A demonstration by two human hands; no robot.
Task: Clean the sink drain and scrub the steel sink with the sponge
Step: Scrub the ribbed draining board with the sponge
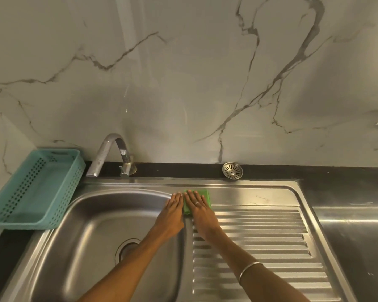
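A green sponge (pixel 205 196) lies flat on the steel sink's rim, between the bowl and the ribbed drainboard (pixel 260 240). My right hand (pixel 200 211) presses on it with straight fingers, a ring on one finger. My left hand (pixel 171 211) lies flat beside it on the rim of the steel sink (pixel 92 214), fingers straight, touching the sponge's left edge. The drain opening (pixel 127 247) shows in the bowl's floor, partly hidden by my left forearm. The round steel drain strainer (pixel 232 170) sits on the black ledge behind the sink.
A teal perforated plastic basket (pixel 34 188) stands on the counter left of the bowl. The curved steel tap (pixel 111 153) rises at the back left. A marble wall backs the sink; a steel counter (pixel 354 225) extends right.
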